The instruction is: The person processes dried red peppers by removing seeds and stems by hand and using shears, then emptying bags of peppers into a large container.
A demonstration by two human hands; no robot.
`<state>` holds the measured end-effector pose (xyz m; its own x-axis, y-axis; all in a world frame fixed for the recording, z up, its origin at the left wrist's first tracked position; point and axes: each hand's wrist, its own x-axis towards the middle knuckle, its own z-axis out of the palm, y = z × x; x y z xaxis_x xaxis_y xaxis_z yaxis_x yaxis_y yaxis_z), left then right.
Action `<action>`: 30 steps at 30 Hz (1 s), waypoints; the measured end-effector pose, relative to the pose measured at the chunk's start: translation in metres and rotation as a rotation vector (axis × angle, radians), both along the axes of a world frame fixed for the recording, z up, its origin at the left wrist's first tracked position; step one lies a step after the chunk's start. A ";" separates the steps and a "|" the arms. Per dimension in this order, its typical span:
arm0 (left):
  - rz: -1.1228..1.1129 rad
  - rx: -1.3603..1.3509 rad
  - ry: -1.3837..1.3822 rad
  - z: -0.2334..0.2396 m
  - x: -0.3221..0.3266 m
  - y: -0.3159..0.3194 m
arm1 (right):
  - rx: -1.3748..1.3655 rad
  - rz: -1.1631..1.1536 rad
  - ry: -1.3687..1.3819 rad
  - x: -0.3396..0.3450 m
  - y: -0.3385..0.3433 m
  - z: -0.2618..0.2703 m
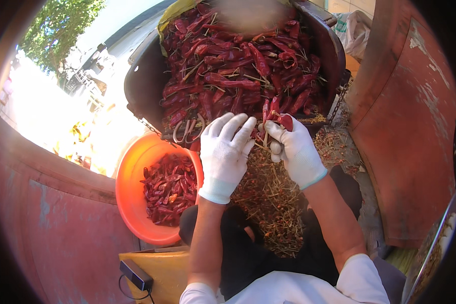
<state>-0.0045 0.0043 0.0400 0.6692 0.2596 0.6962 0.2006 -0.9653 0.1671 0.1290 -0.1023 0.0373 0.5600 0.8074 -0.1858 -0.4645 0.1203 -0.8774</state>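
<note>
My right hand [294,152], in a white knit glove, pinches a few dried red chili peppers [274,108] by their stem end. Beside it is my left hand [228,148], gloved alike, back up and fingers stretched toward those peppers. Its thumb side is partly hidden, so whether it grips a stem cannot be told. Just beyond both hands, a large dark bin [146,83] holds a heap of dried red chilies [231,72] with stems. An orange plastic basin [131,190] at the left contains more red chilies [171,190], mostly without visible stems.
Curved metal loops [178,133] stick out at the bin's near edge, and a chain [338,102] hangs on its right. Stems and seeds [273,197] litter the ground between my legs. Red metal panels [410,133] flank me. A yellow wooden box [167,269] carries a small black device [136,274].
</note>
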 end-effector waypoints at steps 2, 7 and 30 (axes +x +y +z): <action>-0.046 -0.070 -0.048 -0.015 0.007 0.002 | -0.006 0.032 -0.062 0.002 -0.004 -0.001; -0.068 -0.368 -0.030 -0.035 0.011 -0.002 | -0.039 -0.012 -0.062 0.010 -0.012 -0.004; -0.134 -1.097 -0.341 -0.040 -0.013 -0.006 | -0.186 -0.041 -0.640 -0.002 -0.014 -0.017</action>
<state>-0.0172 -0.0018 -0.0001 0.5578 0.7776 0.2901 -0.1088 -0.2780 0.9544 0.1270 -0.1162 0.0205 0.6354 0.7699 0.0596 0.1567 -0.0529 -0.9862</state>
